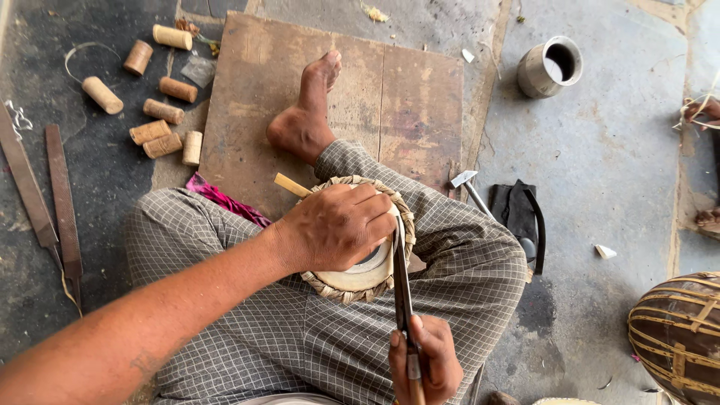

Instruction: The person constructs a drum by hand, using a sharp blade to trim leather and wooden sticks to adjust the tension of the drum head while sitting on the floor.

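A small drum head (358,279) with a pale skin and a woven straw-coloured rim rests on my lap, over my checked trousers. My left hand (337,225) lies flat on top of it and grips it. My right hand (421,358) holds a long dark metal blade (402,285) with a wooden handle; the blade's tip touches the drum's right rim. A thin wooden stick (291,185) pokes out from under the rim at the far left. My bare foot (306,112) rests on a wooden board (390,97).
Several short wooden pegs (161,112) lie scattered at the top left, with two long metal files (52,195) beside them. A small hammer (469,189) and a black strap (520,214) lie to the right. A metal cup (550,67) stands farther back. A strapped round drum body (679,334) sits at the right edge.
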